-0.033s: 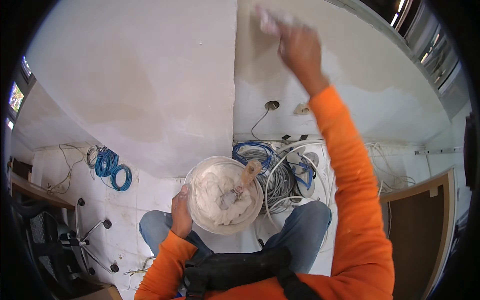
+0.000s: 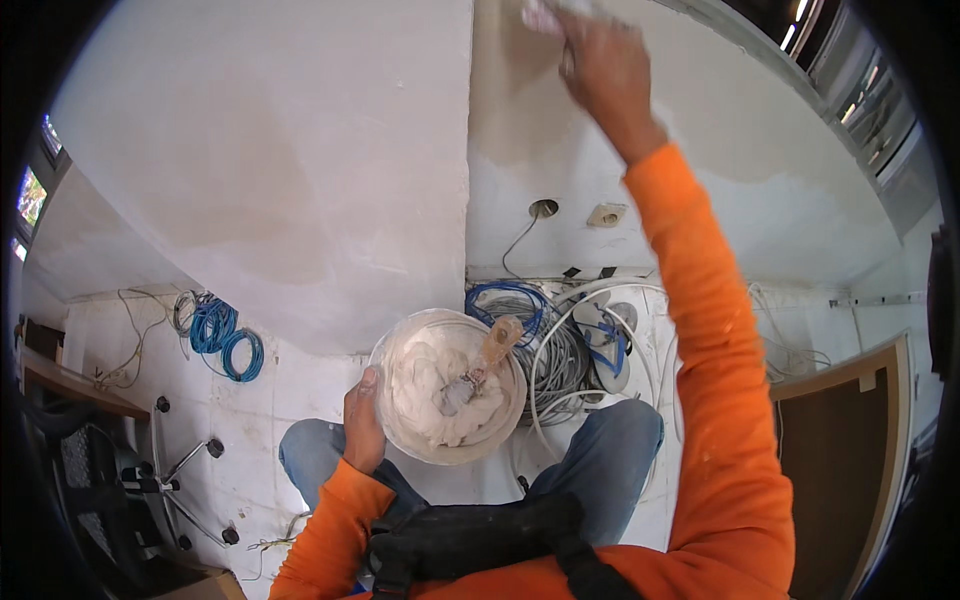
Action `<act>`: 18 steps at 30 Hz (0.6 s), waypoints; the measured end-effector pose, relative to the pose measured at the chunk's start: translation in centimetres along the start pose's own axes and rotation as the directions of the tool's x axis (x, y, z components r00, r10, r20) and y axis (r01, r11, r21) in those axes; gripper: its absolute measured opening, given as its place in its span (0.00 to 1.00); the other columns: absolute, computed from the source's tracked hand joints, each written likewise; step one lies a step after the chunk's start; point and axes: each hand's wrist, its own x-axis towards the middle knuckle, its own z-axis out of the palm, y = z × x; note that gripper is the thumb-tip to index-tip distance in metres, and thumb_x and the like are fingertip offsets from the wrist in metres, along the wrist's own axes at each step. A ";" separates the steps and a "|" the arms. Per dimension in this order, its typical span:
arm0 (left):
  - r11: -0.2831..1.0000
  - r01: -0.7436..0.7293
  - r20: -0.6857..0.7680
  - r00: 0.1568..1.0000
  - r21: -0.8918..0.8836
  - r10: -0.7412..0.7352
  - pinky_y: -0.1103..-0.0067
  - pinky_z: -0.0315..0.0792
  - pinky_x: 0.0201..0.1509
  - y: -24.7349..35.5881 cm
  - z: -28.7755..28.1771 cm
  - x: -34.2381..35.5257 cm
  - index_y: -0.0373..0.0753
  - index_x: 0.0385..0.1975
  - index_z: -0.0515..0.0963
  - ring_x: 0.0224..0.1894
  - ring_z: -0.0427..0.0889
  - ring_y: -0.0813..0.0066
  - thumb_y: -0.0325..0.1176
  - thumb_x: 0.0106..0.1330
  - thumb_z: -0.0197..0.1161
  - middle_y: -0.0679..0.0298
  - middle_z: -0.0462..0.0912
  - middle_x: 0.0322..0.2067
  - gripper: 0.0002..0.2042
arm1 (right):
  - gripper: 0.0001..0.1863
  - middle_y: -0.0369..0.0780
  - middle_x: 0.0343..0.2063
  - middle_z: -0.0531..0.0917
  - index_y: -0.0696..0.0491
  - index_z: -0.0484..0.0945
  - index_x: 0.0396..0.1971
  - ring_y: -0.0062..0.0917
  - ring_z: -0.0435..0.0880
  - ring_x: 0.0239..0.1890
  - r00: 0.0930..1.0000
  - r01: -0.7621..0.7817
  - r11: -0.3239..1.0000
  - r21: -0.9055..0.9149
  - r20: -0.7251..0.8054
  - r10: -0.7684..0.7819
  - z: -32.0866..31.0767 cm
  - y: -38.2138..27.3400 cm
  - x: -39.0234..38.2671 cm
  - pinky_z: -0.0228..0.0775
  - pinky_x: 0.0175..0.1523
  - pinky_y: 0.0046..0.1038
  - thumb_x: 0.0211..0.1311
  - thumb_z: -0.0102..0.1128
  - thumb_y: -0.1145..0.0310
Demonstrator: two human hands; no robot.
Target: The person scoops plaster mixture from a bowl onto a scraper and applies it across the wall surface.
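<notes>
My left hand (image 2: 363, 425) grips the near left rim of a round white bucket (image 2: 392, 440), which sits between my knees. Pale, creamy filler (image 2: 425, 390) lies heaped inside. A putty knife (image 2: 500, 342) with a translucent amber handle stands tilted in it, its blade smeared. Up at the wall (image 2: 690, 130), just right of the vertical corner edge, my right hand (image 2: 605, 75) is closed around a small pinkish-white piece (image 2: 541, 16). Blur and the picture's top edge hide what kind of thing it is. Darker damp-looking patches show on the wall around it.
Behind the bucket lie coiled grey cables (image 2: 560, 370), blue cable (image 2: 500, 292) and a pair of sandals (image 2: 602, 345). A wall socket (image 2: 607, 215) and a cable hole (image 2: 544, 209) sit low. Blue coils (image 2: 215, 325) and a chair base (image 2: 165, 480) are left; a wooden cabinet (image 2: 840, 470) stands right.
My right hand has shifted slightly up and right along the wall with the pinkish-white piece, uncovering more of the socket. My left hand and the bucket have hardly moved.
</notes>
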 end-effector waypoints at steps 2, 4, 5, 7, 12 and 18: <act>0.999 -0.017 -0.002 1.000 0.033 0.017 0.81 0.71 0.46 -0.2 -0.3 0.5 0.26 0.43 0.76 0.38 0.77 0.77 0.50 0.73 0.44 0.58 0.81 0.37 0.27 | 0.18 0.44 0.24 0.80 0.46 0.81 0.42 0.39 0.79 0.28 0.998 0.047 0.999 0.018 -0.042 -0.046 0.2 0.5 2.7 0.69 0.35 0.39 0.50 0.54 0.76; 0.996 -0.020 0.000 1.000 0.083 0.020 0.80 0.70 0.45 -0.9 -1.0 0.9 0.26 0.42 0.76 0.38 0.77 0.77 0.50 0.73 0.43 0.58 0.81 0.37 0.27 | 0.23 0.47 0.46 0.80 0.50 0.75 0.51 0.43 0.74 0.54 0.989 0.003 0.987 0.158 0.148 -0.027 0.5 -1.1 3.5 0.62 0.56 0.43 0.51 0.56 0.70; 0.996 -0.016 -0.009 1.000 0.084 0.016 0.80 0.70 0.45 -0.4 -0.8 0.7 0.26 0.42 0.76 0.38 0.77 0.77 0.50 0.73 0.43 0.58 0.81 0.37 0.27 | 0.23 0.47 0.46 0.80 0.50 0.75 0.51 0.43 0.74 0.54 0.988 0.001 0.986 0.168 0.149 -0.026 1.5 -1.9 2.0 0.62 0.56 0.43 0.51 0.56 0.70; 1.000 0.003 -0.002 1.000 -0.022 -0.003 0.80 0.70 0.46 0.6 0.4 0.3 0.27 0.42 0.76 0.38 0.77 0.77 0.51 0.73 0.43 0.58 0.81 0.37 0.27 | 0.21 0.44 0.27 0.81 0.43 0.81 0.46 0.38 0.79 0.30 0.905 -0.080 0.997 -0.022 0.418 0.082 4.2 -3.8 -4.7 0.69 0.38 0.38 0.51 0.53 0.75; 0.999 -0.011 0.019 1.000 -0.030 0.012 0.80 0.70 0.48 0.0 0.5 0.4 0.26 0.43 0.76 0.40 0.77 0.75 0.51 0.72 0.43 0.57 0.80 0.38 0.28 | 0.13 0.43 0.30 0.83 0.49 0.83 0.33 0.36 0.80 0.39 0.882 -0.142 0.974 0.177 0.470 0.043 6.4 -11.5 -22.6 0.66 0.47 0.38 0.49 0.52 0.74; 0.998 -0.061 -0.018 0.998 0.035 0.061 0.79 0.70 0.48 0.2 -1.0 -0.4 0.26 0.44 0.75 0.40 0.77 0.74 0.51 0.72 0.45 0.57 0.80 0.39 0.28 | 0.21 0.44 0.34 0.83 0.48 0.82 0.42 0.40 0.79 0.41 0.722 -0.483 0.874 0.042 0.585 0.371 0.6 -6.4 -16.8 0.67 0.46 0.41 0.45 0.53 0.76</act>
